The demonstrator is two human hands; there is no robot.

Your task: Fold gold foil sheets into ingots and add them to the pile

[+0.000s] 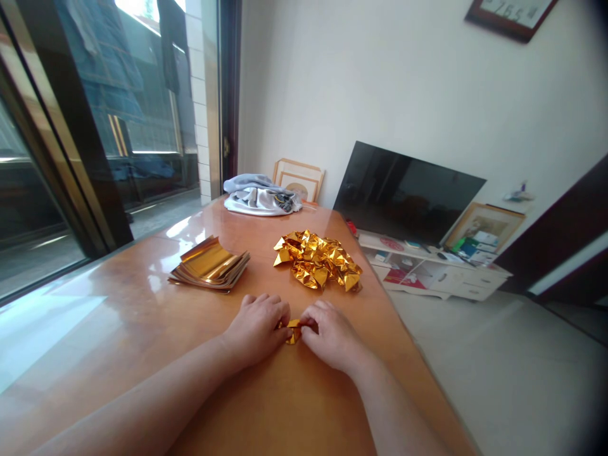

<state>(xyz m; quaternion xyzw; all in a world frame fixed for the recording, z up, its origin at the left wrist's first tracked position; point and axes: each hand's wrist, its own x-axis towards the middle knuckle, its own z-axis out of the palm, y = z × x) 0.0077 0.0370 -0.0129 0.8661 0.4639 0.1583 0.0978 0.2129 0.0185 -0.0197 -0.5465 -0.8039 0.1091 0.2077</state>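
Between my two hands, on the tabletop, is a small piece of folded gold foil paper (294,332). My left hand (263,326) is closed on its left side, thumb and fingers at the edge. My right hand (330,329) pinches the right side, with the fingers curled. Parts of the paper are hidden under the fingertips. Beyond my right hand lies a heap of folded gold foil pieces (318,259). A stack of flat gold foil sheets (209,265), its top sheets curling up, sits beyond my left hand.
The glossy wooden table (142,316) has its right edge beside my right forearm. Folded cloth (261,195) lies at the far end. Past the table stand a television (408,193) and a white cabinet (437,272). A glass sliding door (61,139) is at left.
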